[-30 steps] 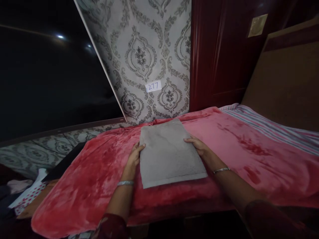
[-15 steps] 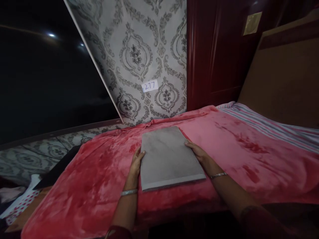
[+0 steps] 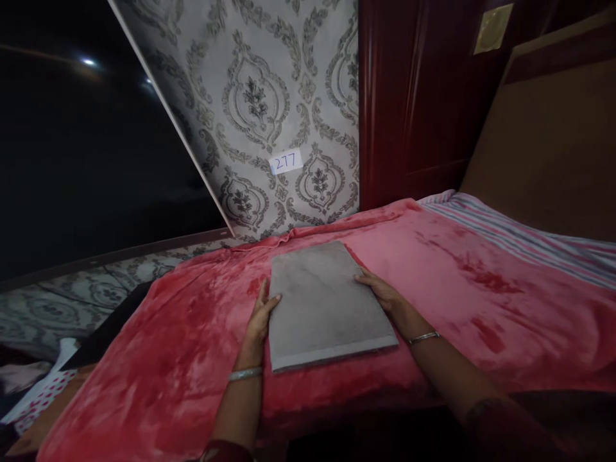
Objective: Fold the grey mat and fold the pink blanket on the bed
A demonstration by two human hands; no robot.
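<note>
A flat grey rectangle that looks like a neatly folded cloth (image 3: 327, 301) lies on the red and pink plush blanket (image 3: 183, 359), a paler band running along its near edge. My left hand (image 3: 260, 316) grips its left side, with the thumb on top and the other fingers along the edge. On the opposite side my right hand (image 3: 382, 294) holds the right edge, thumb over the top surface and fingers partly hidden beneath. Each wrist wears a silver bangle.
A large dark screen (image 3: 96, 141) stands at the left. Behind the blanket is patterned wallpaper with a paper label (image 3: 285, 161) reading 277. Dark red wood panelling (image 3: 414, 102), a brown board (image 3: 553, 141) and striped fabric (image 3: 520, 234) are at the right.
The view has shifted slightly. My left thumb and fingers are spread a little wider at the cloth's left edge. My right hand keeps nearly the same place on the right edge.
</note>
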